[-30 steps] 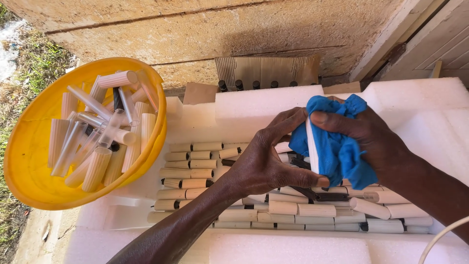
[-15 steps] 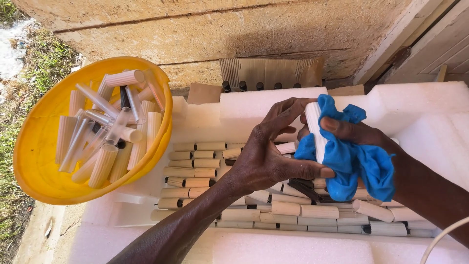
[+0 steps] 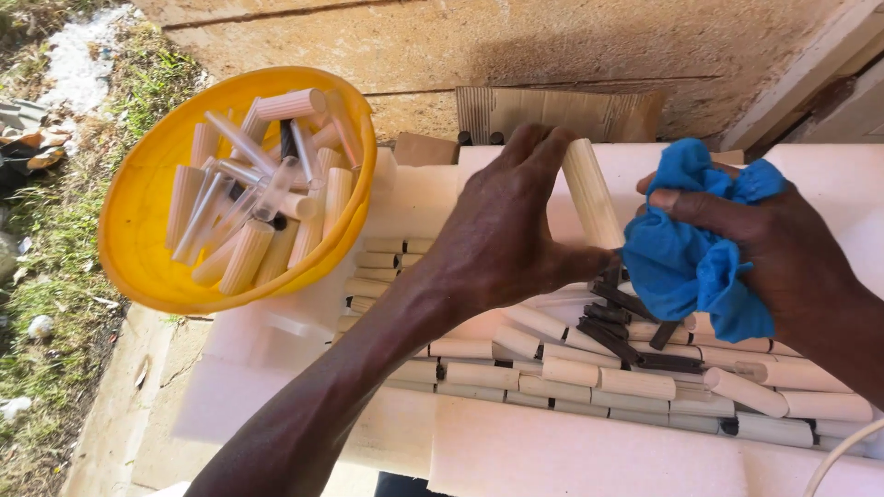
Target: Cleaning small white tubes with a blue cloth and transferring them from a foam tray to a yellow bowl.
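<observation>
Harsh sunlight, hard shadows, seemingly sharp focus

One package can be made out: a piece of brown corrugated cardboard, standing upright at the back against the wall, behind the white foam blocks. A smaller brown cardboard flap is seen just to its left. No labels, signs or screens are visible.
</observation>
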